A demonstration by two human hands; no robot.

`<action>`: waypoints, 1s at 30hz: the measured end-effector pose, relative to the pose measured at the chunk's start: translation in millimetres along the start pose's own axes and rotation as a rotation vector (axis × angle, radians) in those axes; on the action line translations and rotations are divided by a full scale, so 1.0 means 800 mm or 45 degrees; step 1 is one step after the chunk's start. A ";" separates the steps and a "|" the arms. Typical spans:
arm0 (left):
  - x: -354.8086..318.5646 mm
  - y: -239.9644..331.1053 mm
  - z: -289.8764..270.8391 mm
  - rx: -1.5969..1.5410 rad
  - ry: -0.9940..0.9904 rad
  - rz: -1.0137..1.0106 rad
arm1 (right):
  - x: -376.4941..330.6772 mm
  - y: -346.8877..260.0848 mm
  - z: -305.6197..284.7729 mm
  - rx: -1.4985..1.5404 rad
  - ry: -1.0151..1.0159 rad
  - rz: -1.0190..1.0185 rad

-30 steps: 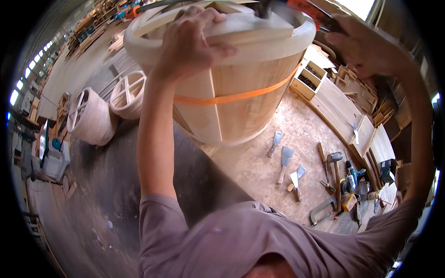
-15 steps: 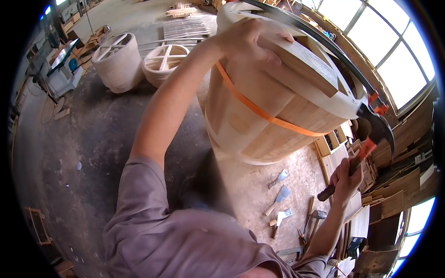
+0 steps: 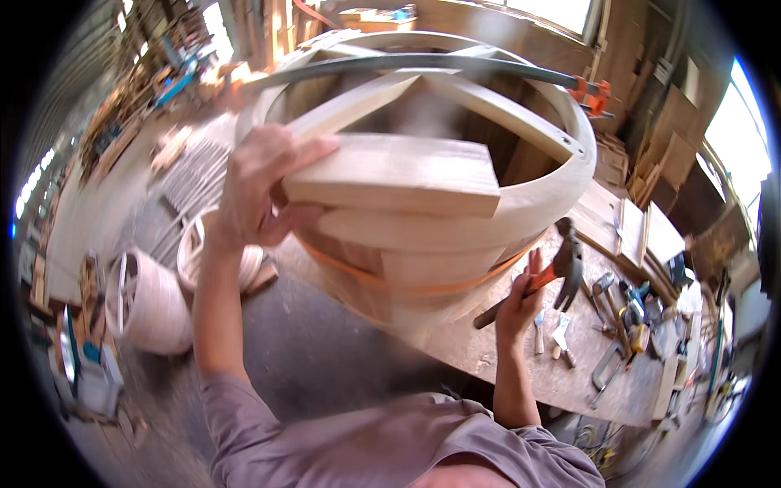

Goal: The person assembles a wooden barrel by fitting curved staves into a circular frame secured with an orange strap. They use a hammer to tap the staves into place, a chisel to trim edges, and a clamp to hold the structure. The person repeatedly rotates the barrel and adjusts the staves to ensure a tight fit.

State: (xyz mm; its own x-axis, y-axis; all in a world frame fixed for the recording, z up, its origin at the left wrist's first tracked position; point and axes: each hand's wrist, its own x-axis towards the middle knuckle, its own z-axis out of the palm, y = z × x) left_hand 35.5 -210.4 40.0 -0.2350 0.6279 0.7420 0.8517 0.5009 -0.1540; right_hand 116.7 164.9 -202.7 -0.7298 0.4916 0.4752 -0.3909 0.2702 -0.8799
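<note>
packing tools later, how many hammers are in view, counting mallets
2: a claw hammer in the right hand and a mallet on the bench at the right. Others may be hidden.

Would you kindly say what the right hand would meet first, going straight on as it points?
The right hand, holding the hammer, would probably meet the wooden tub first, though the depth between them is unclear.

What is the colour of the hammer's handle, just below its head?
The handle is reddish orange there, best seen in the head view.
</note>
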 end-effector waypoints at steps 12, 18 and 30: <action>-0.003 0.034 0.033 0.020 0.339 -0.260 | -0.047 0.018 0.072 0.129 0.192 -0.153; 0.024 0.069 0.054 0.080 0.380 -0.395 | -0.029 0.060 0.047 0.005 0.168 -0.199; 0.129 0.152 0.161 0.498 0.348 -0.630 | 0.212 0.164 -0.001 0.123 -0.066 -0.037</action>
State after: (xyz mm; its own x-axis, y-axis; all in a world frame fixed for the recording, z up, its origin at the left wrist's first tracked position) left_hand 54.6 -7.6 13.9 -0.3825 0.1230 0.9157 0.4306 0.9006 0.0589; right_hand -58.1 284.5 -237.7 -0.7442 0.4408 0.5019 -0.4627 0.2018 -0.8632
